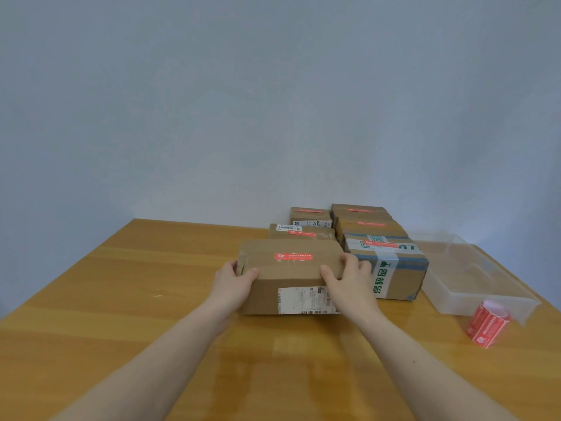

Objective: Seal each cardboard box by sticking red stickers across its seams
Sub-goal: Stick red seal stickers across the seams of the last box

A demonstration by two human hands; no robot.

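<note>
Hands gripped the nearest cardboard box on my end: left hand and right hand curled round its two ends on the bench, red sticker on top. Sticker roll sat right; five stickered boxes behind.

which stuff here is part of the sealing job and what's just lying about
Job: held cardboard box, its red sticker, sticker roll, stickered boxes behind, left hand, right hand.
Lying about: clear plastic tray.
</note>
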